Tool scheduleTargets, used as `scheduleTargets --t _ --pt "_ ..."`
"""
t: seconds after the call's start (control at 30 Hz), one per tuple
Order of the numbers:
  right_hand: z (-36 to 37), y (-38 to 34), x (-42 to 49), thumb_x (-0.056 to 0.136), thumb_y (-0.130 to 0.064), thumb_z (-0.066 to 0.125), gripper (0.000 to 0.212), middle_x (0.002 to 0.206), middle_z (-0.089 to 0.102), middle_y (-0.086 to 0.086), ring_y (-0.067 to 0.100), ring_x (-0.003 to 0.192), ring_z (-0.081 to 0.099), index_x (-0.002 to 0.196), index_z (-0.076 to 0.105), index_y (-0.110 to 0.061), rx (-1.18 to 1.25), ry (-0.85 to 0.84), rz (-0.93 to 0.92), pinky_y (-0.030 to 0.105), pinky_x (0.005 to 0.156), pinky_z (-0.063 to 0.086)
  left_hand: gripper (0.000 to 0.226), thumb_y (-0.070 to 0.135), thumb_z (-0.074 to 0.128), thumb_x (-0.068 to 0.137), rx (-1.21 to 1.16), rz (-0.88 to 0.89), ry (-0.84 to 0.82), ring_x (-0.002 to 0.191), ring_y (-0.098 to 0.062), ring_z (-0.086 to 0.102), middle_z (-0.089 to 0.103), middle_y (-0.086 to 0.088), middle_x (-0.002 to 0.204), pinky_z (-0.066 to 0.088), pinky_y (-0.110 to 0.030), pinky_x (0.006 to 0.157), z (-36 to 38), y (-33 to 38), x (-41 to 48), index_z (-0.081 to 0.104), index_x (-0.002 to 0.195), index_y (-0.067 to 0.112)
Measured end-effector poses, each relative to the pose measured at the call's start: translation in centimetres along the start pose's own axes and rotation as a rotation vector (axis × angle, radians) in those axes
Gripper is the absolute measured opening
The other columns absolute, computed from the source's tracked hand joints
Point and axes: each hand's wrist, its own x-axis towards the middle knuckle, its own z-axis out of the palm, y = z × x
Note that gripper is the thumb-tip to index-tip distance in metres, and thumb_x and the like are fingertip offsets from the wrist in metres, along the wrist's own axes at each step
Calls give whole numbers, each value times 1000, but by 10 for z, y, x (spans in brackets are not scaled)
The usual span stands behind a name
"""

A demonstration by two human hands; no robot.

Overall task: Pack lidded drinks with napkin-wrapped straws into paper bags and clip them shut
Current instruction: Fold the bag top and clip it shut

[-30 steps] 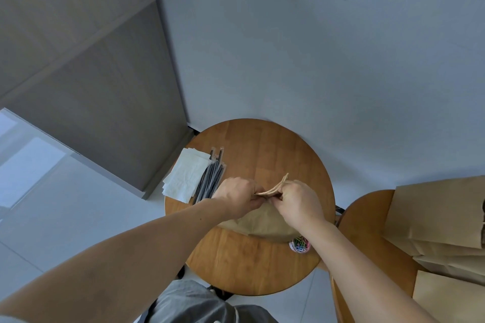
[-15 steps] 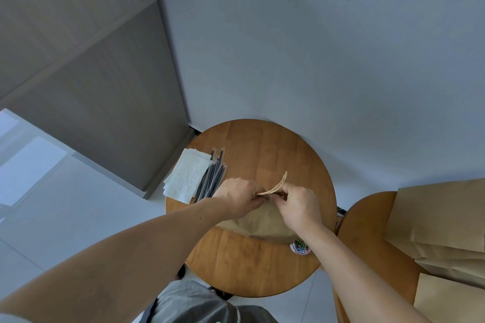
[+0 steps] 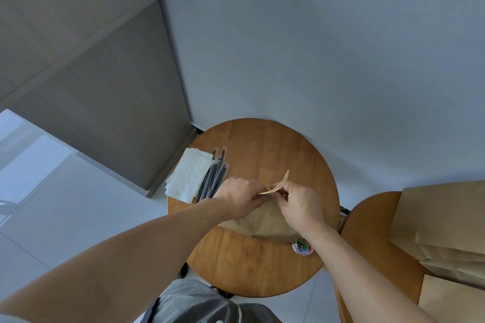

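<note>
Paper bag (image 3: 262,223): one, on round table (image 3: 262,144); left hand (image 3: 237,198), right hand (image 3: 301,204) fingers (image 3: 285,188) pinching its top.

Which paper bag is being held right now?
The bag whose top the left hand and right hand pinch; the other bags lie stacked, untouched.

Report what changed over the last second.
Nothing clearly moved. The left hand and right hand still pinch the top of the bag by its handles, with only small finger adjustments. The bag stays on the table. The napkins, straws, clip tub and spare bags stayed put.
</note>
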Motion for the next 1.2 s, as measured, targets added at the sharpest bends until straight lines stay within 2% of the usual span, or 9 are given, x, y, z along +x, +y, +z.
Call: scheduleTargets --t 0.17,0.37,0.67,0.8,0.9,1.0,1.07,1.13,1.2 --pt "-2 2 1 92 -35 62 17 84 68 -1 20 79 62 96 73 -22 -119 -72 -37 31 62 44 21 35 52 98 -4 1 31 80 -18 59 67 7 87 28 -27 69 2 1 0 69 97 23" --pt "3 4 -3 91 -36 60 15 93 68 -5 16 92 60 100 71 -31 -180 -78 -36 34 73 50 21 33 54 98 -4 -5 47 64 -13 42 38 16 56 22 -26 65 6 3 1 60 79 25" --pt "7 7 1 93 -39 60 20 102 59 -14 13 97 57 100 71 -24 -254 -103 -113 26 70 45 28 27 49 101 76 51 76 77 -23 54 65 -7 83 19 -24 68 6 6 -7 61 85 8" --pt "9 7 -7 92 -40 61 21 106 58 -12 15 97 54 101 70 -23 -317 -96 -155 30 74 49 30 32 47 102 113 93 75 75 -21 53 63 -3 81 26 -27 71 9 4 -8 61 86 10" --pt "7 7 -20 85 -31 72 15 99 61 -10 17 92 58 96 72 -20 -222 23 -209 29 69 51 25 31 53 98 93 103 63 67 -15 43 53 4 72 29 -27 71 6 2 -8 59 81 14" --pt "5 17 -35 79 -20 80 20 101 63 -8 12 90 61 98 74 -16 -50 231 -358 21 73 53 15 31 64 90 16 141 93 67 -8 44 61 8 75 35 -25 69 1 -9 -10 70 97 19" --pt "0 28 -41 84 -21 74 18 103 63 -4 12 94 61 100 73 -13 13 361 -384 23 78 53 34 35 70 83 -23 82 89 79 -4 52 65 13 90 40 -22 78 -2 -23 -16 66 116 27" --pt "-4 41 -47 85 -28 71 31 110 59 -2 13 99 60 111 67 -13 23 409 -274 24 78 54 58 40 72 77 -48 -15 48 97 -2 55 62 16 110 44 -22 88 -4 -41 -22 56 132 31" --pt "-4 54 -55 82 -37 73 54 123 52 -4 8 105 55 129 55 -16 37 355 -97 21 76 52 69 42 73 75 -79 -131 0 101 1 52 56 20 119 45 -18 85 -4 -55 -29 47 138 35"
